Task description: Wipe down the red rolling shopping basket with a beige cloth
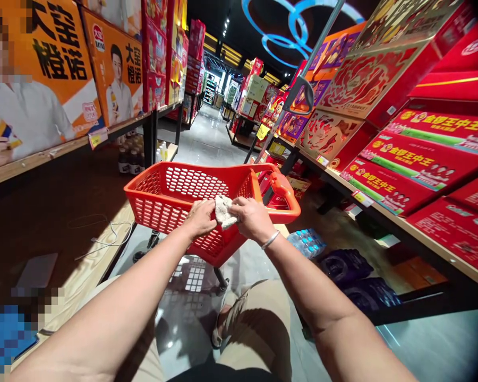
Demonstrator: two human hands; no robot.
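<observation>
A red plastic shopping cart with perforated basket walls stands in front of me, its side turned toward me. Over the near rim, a small crumpled whitish cloth is bunched between my two hands. My left hand is closed on the cloth's left edge, close against the basket rim. The cloth's right side is pinched by my right hand, which wears a silver bangle at the wrist. The red cart handle lies just right of that hand. Some fingertips are hidden by the cloth.
Shelves with orange boxes run along the left. On the right, a shelf holds red boxes and gold boxes. Packs of bottled water lie beneath it. A grey pole slants upward there. The glossy aisle floor stretches ahead.
</observation>
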